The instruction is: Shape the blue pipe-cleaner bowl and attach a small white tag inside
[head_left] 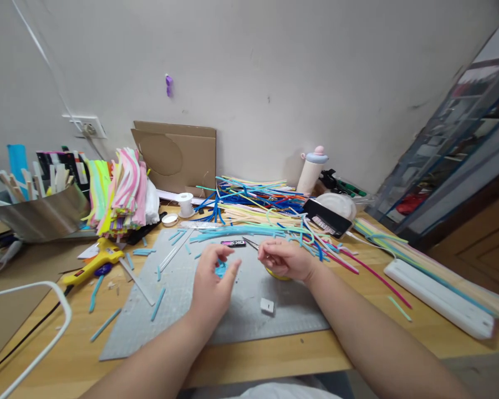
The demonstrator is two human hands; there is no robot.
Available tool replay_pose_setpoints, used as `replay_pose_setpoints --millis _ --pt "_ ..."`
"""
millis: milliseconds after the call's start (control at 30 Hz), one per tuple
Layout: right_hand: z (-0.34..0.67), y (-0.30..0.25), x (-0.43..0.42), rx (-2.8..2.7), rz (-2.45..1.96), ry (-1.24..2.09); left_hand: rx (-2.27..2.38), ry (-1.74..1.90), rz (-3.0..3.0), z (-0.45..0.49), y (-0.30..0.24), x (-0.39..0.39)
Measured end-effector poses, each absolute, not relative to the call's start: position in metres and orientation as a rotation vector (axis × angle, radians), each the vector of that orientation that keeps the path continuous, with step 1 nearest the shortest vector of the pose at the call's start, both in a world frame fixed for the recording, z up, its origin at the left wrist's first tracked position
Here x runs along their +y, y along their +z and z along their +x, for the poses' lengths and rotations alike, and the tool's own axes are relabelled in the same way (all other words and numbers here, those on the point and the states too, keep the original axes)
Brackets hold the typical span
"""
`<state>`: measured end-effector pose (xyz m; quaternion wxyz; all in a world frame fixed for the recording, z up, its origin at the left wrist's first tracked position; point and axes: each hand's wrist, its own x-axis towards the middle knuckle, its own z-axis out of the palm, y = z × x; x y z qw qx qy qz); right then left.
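Note:
My left hand point(214, 280) hovers over the grey cutting mat point(149, 321), fingers curled round a small light-blue piece point(221, 269). My right hand point(285, 258) is closed in a pinch just to its right, gripping thin metal scissors or tweezers point(250, 243) whose tip points left toward a small black and pink item point(233, 243). A yellow object point(278, 275) lies partly hidden under my right hand. A small white block point(267, 306) rests on the mat below both hands.
Several blue, cream and pink strips point(253, 208) are piled behind the mat. A yellow glue gun point(93, 263) lies at the left by stacked pastel strips point(118, 191). Also here: cardboard point(177, 155), white spool point(186, 204), bottle point(311, 169), white tray point(438, 296).

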<state>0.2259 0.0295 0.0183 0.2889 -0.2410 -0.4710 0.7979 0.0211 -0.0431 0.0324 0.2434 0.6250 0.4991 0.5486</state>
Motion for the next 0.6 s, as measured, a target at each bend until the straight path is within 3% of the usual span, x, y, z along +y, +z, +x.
replay_pose_setpoints --millis 100,333,600 --pt "0.226 0.017 0.027 -1.354 -0.638 2.207 1.39 1.557 1.568 0.008 0.04 -0.032" --pt "0.225 0.014 0.025 -1.482 -0.689 2.212 1.235 1.285 1.246 -0.002 0.042 -0.016" --pt "0.219 0.011 0.031 -1.581 -0.904 1.757 0.986 1.035 0.825 -0.003 0.046 -0.02"
